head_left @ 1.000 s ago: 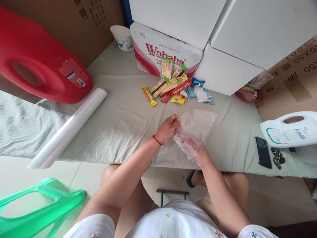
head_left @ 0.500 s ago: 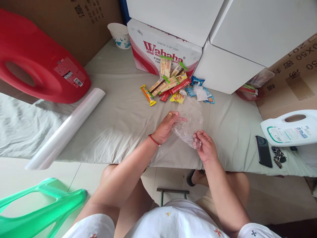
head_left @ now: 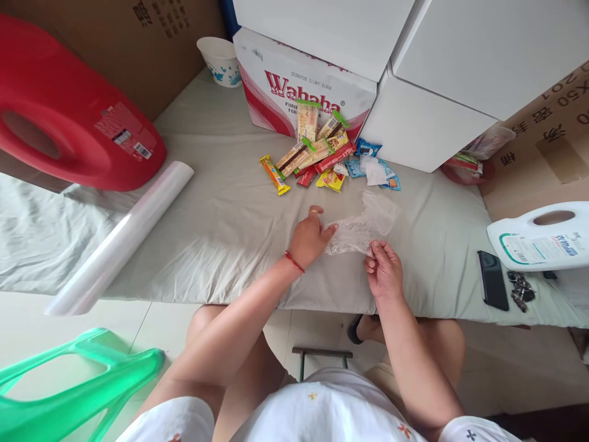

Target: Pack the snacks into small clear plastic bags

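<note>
A thin, clear plastic bag [head_left: 361, 226] stretches between my two hands, just above the cloth-covered surface. My left hand [head_left: 311, 238], with a red cord at its wrist, is closed on the bag's left end, the thumb lying along it. On the bag's lower right edge, my right hand [head_left: 384, 269] pinches the film between thumb and fingertips. The bag's far right part spreads loose and wrinkled. Beyond it lies a pile of packaged snacks: a yellow-orange packet [head_left: 275, 175], cracker packs [head_left: 307, 121], a red packet [head_left: 335, 156] and blue packets [head_left: 354, 167], with crumpled white plastic [head_left: 373, 170] on top.
A Wahaha carton [head_left: 299, 86] and white boxes [head_left: 442, 116] stand behind. Left are a red jug [head_left: 92, 123], a plastic film roll [head_left: 124, 236], a paper cup [head_left: 221, 61] and a green stool [head_left: 92, 380]. Right are a white bottle [head_left: 538, 239], phone [head_left: 492, 280] and keys [head_left: 520, 290].
The bag has turned from hanging lengthwise to lying more sideways, its loose end swinging right. My left hand has rolled over, back upward; my right hand has barely moved.
</note>
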A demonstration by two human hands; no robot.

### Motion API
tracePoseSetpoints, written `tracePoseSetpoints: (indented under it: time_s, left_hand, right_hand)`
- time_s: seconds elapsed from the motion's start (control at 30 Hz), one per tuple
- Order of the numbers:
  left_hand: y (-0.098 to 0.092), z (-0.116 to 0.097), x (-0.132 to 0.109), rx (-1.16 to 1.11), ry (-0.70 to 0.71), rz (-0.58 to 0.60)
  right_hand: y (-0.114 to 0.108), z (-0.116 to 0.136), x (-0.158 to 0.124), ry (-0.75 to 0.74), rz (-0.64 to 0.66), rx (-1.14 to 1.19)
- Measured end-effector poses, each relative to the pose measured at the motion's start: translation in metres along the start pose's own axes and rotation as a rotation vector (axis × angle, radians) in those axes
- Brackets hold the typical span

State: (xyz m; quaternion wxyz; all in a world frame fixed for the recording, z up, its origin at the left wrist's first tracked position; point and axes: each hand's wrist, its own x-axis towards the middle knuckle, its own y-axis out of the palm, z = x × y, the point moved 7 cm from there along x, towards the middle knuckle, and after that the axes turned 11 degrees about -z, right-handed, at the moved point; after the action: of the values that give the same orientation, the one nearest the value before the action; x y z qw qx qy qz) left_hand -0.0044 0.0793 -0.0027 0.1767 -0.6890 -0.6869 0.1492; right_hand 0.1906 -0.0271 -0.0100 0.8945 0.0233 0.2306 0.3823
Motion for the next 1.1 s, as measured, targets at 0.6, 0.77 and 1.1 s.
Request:
tracePoseSetpoints:
  time_s: [0.6, 0.77, 1.1]
  left_hand:
    - [0.032, -0.039, -0.042, -0.467, 0.221, 0.351]
    - [0.03, -0.032, -0.031, -0.558, 0.134, 0.306]
    - [0.035, -0.032, -0.035, -0.54, 0.074, 0.383]
  right_hand:
    - [0.02, 0.008, -0.016, -0.274, 0.143, -0.146]
    - [0.017, 0.013, -0.013, -0.293, 0.098, -0.166]
    - [0.015, 0.015, -0.015, -0.313, 0.086, -0.193]
